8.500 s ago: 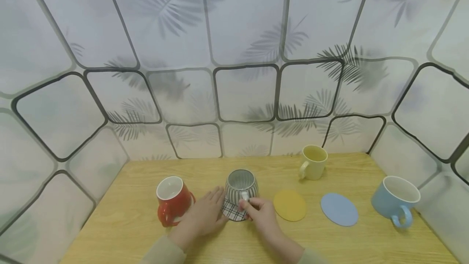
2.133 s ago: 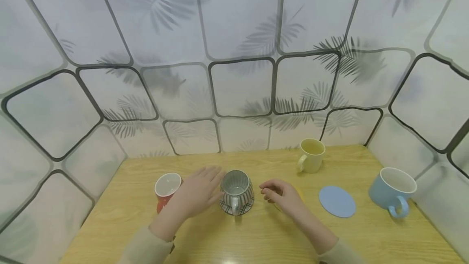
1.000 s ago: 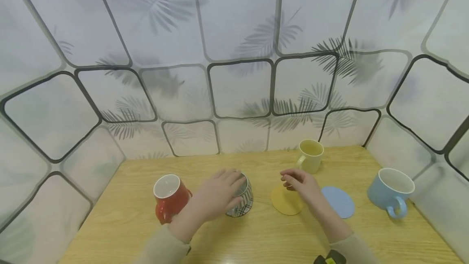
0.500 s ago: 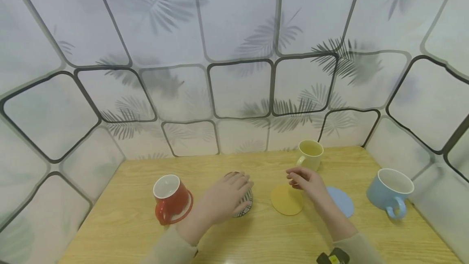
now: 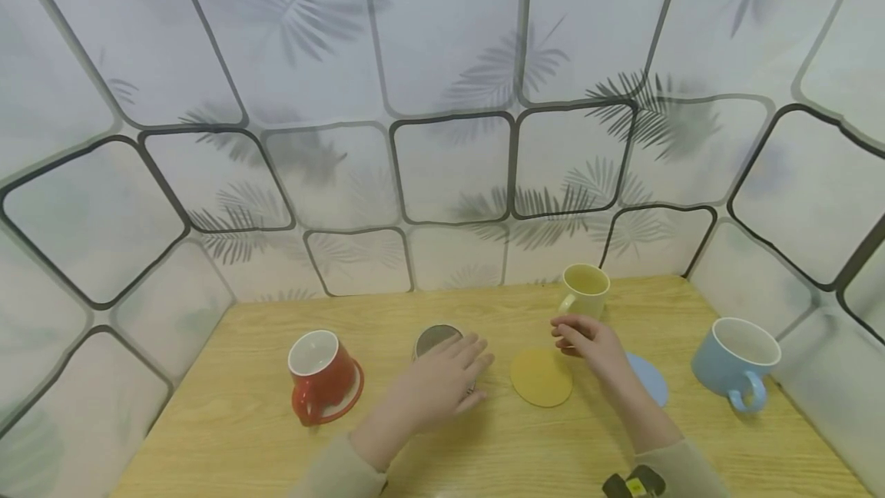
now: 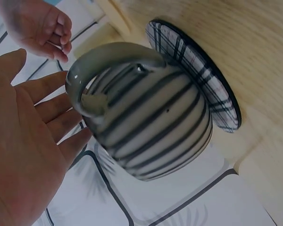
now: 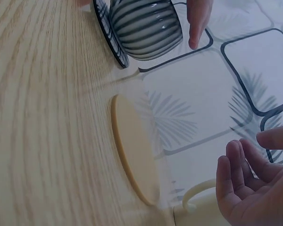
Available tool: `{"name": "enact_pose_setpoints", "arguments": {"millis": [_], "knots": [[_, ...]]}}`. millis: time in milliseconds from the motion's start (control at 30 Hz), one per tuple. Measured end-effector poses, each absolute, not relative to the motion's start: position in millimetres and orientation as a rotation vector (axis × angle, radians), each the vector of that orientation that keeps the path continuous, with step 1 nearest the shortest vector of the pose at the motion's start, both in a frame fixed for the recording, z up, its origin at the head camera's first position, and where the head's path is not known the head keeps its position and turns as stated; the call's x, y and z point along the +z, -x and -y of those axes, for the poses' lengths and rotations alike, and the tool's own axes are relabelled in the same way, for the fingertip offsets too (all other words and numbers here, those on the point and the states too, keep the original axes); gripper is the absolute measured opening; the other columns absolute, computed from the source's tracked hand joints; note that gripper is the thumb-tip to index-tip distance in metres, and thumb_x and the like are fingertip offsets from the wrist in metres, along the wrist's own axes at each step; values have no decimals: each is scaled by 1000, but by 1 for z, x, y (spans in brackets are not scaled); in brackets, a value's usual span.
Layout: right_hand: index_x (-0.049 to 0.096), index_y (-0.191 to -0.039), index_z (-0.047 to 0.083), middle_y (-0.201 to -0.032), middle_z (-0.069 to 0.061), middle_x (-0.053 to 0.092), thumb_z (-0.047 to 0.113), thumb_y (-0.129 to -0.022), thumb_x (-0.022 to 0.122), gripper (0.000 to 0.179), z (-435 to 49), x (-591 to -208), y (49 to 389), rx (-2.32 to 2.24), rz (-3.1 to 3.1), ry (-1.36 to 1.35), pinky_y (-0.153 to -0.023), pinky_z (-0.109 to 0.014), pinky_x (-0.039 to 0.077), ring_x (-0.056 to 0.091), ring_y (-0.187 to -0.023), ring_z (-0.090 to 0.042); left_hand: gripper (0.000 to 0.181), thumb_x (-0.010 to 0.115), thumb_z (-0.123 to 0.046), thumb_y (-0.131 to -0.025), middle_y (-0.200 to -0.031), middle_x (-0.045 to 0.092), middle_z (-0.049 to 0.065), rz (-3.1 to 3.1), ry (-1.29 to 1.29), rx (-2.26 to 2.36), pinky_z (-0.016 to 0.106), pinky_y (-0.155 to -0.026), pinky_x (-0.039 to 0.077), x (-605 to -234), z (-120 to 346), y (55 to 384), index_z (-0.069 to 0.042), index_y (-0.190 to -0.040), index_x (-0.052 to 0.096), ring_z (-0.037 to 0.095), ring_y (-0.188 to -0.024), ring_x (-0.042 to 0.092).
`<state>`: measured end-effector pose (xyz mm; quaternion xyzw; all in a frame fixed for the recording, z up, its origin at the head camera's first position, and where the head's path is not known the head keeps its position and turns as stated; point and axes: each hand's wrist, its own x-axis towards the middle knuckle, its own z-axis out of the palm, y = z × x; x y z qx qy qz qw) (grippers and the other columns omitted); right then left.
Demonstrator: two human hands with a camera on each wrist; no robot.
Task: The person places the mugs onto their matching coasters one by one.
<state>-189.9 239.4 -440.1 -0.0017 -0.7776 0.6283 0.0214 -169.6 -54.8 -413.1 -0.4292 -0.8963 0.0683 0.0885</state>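
Observation:
My left hand [image 5: 437,384] hovers, fingers spread, above a grey-striped mug [image 6: 155,113] and holds nothing. In the head view the hand covers most of that mug. The mug stands on a round black-and-white checked coaster [image 6: 203,70], its handle toward my left hand in the left wrist view. My right hand [image 5: 593,344], fingers loosely bent and holding nothing, is just in front of a pale yellow mug [image 5: 588,289]. The handle of the yellow mug points toward the front left, close below my right hand in the right wrist view.
A yellow coaster [image 5: 541,377] lies between my hands. A blue coaster [image 5: 650,380] is partly hidden behind my right forearm. At the right stands a light blue mug [image 5: 726,363]; at the left, a red mug [image 5: 328,375] on a red-rimmed coaster [image 5: 353,398]. Patterned walls enclose the wooden table.
My right hand let go of the striped mug's handle and moved right, past the yellow coaster to the yellow mug. My left hand moved right, from beside the striped mug to over it.

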Motion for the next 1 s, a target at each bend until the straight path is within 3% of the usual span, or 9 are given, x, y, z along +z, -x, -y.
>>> {"name": "enact_pose_setpoints", "arguments": {"millis": [400, 1000], "knots": [[59, -138, -14, -111, -1, 77, 13, -110, 57, 39, -247, -443, 189, 1960, 2445, 76, -86, -19, 62, 71, -92, -6, 56, 51, -48, -110, -163, 52, 7, 2623, 1325, 241, 40, -130, 37, -426, 44, 164, -15, -155, 55, 24, -154, 48], [56, -142, -12, -114, 1, 75, 16, -111, 55, 41, -262, -451, 192, 1935, 2503, 157, -87, -17, 61, 67, -91, 0, 54, 47, -48, -111, -163, 52, 7, 2598, 1361, 215, 40, -132, 35, -443, 32, 165, -16, -154, 55, 22, -155, 47]]}}
